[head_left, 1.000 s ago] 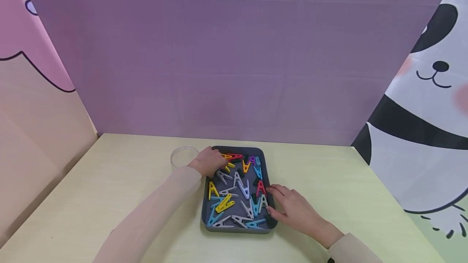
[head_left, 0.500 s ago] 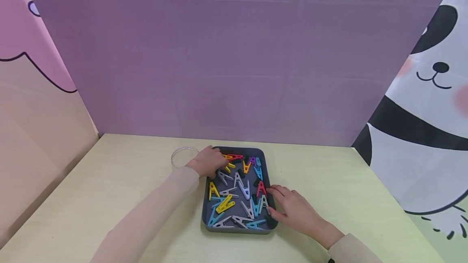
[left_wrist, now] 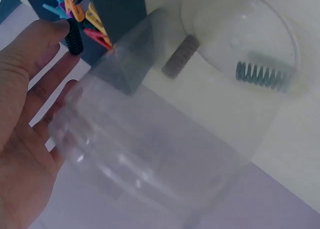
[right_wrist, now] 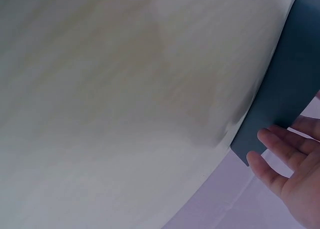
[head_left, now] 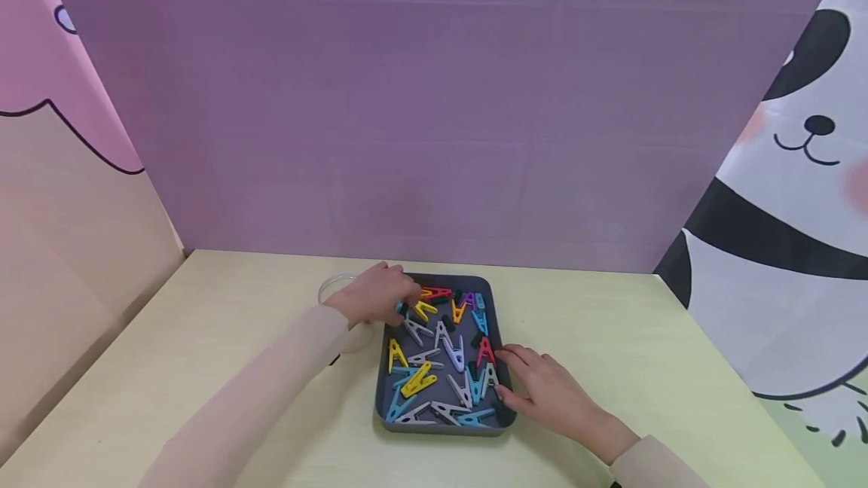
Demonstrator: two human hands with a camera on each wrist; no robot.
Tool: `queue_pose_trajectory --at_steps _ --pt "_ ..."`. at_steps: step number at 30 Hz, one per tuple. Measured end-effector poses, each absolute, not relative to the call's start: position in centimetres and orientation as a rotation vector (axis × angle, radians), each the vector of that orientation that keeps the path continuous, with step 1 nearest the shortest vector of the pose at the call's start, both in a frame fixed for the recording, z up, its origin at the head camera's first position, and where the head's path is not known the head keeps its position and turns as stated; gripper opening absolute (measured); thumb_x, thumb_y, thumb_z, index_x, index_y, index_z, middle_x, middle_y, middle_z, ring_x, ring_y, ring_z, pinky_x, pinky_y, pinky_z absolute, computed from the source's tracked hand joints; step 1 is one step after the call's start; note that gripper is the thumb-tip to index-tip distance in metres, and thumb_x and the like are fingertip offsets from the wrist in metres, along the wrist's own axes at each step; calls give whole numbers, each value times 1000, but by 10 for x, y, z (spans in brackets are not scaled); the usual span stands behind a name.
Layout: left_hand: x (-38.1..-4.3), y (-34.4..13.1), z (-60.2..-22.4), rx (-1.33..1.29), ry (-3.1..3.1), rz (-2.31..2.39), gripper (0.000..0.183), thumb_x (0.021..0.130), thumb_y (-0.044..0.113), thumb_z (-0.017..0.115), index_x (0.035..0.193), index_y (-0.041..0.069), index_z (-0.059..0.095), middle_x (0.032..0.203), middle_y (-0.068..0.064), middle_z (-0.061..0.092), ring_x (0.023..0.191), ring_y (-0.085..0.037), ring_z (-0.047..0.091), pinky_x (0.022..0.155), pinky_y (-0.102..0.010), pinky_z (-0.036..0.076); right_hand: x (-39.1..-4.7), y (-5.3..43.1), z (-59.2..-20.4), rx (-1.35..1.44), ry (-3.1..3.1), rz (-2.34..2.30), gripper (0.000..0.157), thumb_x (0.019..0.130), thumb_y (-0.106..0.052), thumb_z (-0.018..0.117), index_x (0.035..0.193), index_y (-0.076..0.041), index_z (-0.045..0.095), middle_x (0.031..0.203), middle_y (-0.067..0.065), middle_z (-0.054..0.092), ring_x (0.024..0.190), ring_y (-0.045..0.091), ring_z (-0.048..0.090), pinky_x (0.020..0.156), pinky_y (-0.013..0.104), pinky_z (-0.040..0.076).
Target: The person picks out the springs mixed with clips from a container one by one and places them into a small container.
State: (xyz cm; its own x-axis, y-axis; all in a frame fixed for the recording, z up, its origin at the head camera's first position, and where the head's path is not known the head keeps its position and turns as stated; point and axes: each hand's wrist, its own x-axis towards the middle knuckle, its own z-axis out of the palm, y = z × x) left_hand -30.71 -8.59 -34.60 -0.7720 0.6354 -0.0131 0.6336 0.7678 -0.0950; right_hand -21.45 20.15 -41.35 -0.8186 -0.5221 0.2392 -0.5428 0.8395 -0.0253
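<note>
My left hand (head_left: 380,294) pinches a small black spring (left_wrist: 74,37) between thumb and finger, over the left wall of the tray near its far corner. Beside it stands a clear plastic jar (left_wrist: 150,144). Through its wall the left wrist view shows a dark spring (left_wrist: 262,77) and a brownish-looking one (left_wrist: 180,57) at the bottom. The grey tray (head_left: 444,431) holds many plastic clothespins, such as a yellow clothespin (head_left: 418,380) and a red clothespin (head_left: 484,351), with some black springs among them. My right hand (head_left: 549,390) rests its relaxed fingers against the tray's right wall.
The tray and jar stand on a pale wooden table (head_left: 224,337). A purple backdrop (head_left: 434,111) hangs behind it, with a panda-printed cloth (head_left: 780,247) on the right. My left sleeve (head_left: 251,390) overlaps part of the jar in the head view.
My left hand has risen out of the tray and shifted slightly left toward the jar, with a spring now showing at its fingertips. The right hand and tray stay put.
</note>
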Motion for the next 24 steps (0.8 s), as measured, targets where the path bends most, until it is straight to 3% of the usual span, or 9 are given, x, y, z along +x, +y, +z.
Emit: queue_pose_trajectory --at_steps 8,24 --pt "-304 -99 -333 -1076 -2865 89 31 74 34 74 102 24 67 100 9 67 94 -13 50 92 -33 39 -215 202 -415 821 -2781 124 48 83 -39 60 119 -7 56 121 9 57 110 22 55 85 39 49" --pt "-297 -142 -313 -957 -2825 -127 22 77 26 71 98 21 65 98 7 64 97 -17 52 96 -43 37 -214 201 -414 820 -2789 144 48 83 -39 61 119 -7 56 120 8 57 110 22 55 86 40 49"
